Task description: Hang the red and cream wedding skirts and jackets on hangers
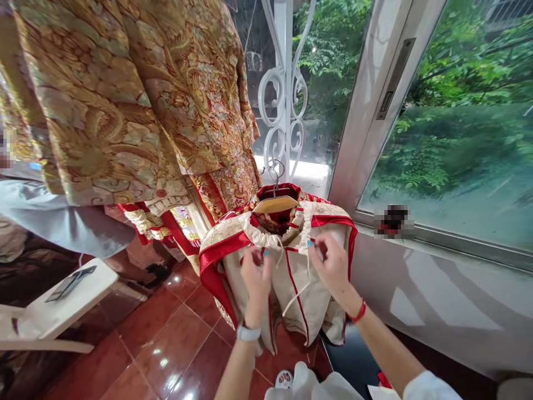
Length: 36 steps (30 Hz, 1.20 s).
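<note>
White sleeve (431, 387) is showing at the lower right edge, closest in, with both bare forearms reaching up and away from the bottom. Cream garment with red trim (300, 294) is hanging at centre on a wooden hanger (275, 204), in front of white scrolled ironwork (286, 94) and the window (453, 122). Left hand (256, 272), wearing a pale watch (249, 333), is hovering at the left side of the gathered neckline (262, 239), fingers curling; cannot tell whether they are pinching cloth. Right hand (331, 264), with a red bracelet (361, 311), is holding its thumb and fingers bent close together at the neckline's right side; cannot tell whether anything is caught between them. White cord (296, 300) is dangling down the garment's front, between the hands. Gold embroidered garments (137, 100) are hanging at upper left, above the red tiled floor (179, 333).
</note>
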Motion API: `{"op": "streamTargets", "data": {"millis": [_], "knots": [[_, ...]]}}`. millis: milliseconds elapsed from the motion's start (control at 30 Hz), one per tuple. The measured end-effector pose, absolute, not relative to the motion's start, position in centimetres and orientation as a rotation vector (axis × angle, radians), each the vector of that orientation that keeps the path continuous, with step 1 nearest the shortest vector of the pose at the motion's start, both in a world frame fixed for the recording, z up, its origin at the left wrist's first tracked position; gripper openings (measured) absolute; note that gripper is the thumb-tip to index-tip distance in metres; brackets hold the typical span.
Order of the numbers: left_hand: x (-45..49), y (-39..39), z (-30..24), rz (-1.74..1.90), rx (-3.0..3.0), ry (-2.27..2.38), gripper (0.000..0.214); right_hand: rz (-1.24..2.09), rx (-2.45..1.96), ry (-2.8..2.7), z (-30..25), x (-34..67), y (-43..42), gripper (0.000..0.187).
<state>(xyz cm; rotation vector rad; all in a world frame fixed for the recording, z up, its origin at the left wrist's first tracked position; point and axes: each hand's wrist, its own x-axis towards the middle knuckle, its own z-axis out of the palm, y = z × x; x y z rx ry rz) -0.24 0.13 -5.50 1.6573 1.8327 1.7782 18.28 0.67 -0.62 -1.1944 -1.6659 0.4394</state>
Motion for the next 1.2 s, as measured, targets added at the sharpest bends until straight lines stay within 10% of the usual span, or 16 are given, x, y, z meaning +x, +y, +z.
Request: {"op": "streamTargets", "data": {"millis": [133, 267, 1200], "knots": [[3.5, 0.4, -11.7, 1.508, 1.650, 1.835, 0.031, 0.869, -1.197, -1.781, -4.4, 14.9, -1.4, 0.020], [4.8, 2.5, -14.1, 1.622, 1.557, 1.578, 0.027, 0.543, -1.384, -1.544, -7.5, 12.4, 1.3, 0.026], [4.1, -2.5, -10.8, 1.612, 1.624, 1.289, 0.013, 0.611, -1.237, -1.817, -6.1, 15.5, -0.6, 0.015]]}}
